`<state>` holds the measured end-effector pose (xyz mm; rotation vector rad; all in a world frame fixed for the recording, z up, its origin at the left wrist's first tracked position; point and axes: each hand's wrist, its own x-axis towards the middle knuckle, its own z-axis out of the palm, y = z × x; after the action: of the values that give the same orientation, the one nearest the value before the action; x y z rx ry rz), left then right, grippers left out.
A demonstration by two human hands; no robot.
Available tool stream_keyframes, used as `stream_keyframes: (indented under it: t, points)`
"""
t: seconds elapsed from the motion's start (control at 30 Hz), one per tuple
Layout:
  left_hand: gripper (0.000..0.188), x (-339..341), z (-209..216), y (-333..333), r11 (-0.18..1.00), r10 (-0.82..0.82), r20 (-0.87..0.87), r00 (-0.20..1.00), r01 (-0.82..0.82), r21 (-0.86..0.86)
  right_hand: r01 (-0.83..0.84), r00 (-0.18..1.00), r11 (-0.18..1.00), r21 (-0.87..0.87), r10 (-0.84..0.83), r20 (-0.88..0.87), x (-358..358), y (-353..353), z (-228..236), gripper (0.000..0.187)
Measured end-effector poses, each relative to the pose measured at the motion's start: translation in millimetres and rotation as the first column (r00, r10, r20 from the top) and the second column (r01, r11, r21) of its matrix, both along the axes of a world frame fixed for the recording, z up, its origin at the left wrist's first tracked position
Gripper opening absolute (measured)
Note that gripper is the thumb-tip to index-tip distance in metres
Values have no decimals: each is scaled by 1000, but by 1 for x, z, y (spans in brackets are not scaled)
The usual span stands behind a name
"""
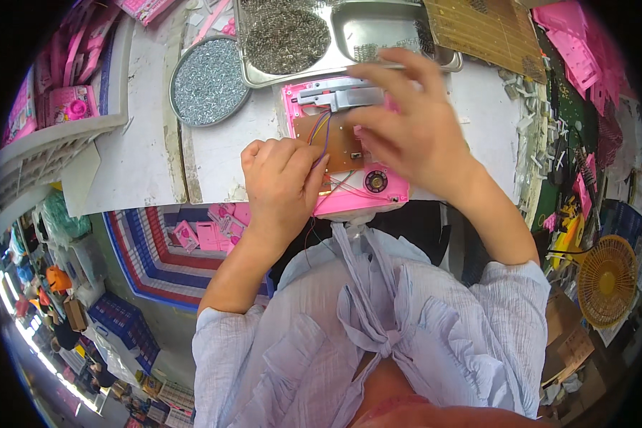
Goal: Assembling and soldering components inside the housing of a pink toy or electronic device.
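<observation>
While the right hand (424, 135) hovers over the pink case (401, 188), fingers spread, the left hand (282, 175) curls by the wires (327, 134), can't tell if gripping.

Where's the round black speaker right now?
In the head view, the round black speaker sits in the near right part of the pink casing, beside the brown board's lower right corner.

Near head-worn fisheye view, down onto the hands (279, 175)
</observation>
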<state>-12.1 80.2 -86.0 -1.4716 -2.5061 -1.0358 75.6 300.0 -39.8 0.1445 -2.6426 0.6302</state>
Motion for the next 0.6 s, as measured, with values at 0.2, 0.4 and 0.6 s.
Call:
stream_keyframes:
  t: [0.2, 0.4, 0.6]
  points:
    - [17, -1, 1, -1, 999, -15, -3, 1000, 15, 36, -116, 993, 985, 128, 117, 1, -29, -15, -19, 14]
    - [22, -3, 18, -25, 987, 83, -7, 997, -81, 140, -268, 960, 844, 464, 274, 55, -48, -23, -4, 11]
    - [22, -4, 28, -48, 977, 166, -36, 985, -159, 143, -553, 833, 583, 596, 382, 399, -65, -41, 22, 16]
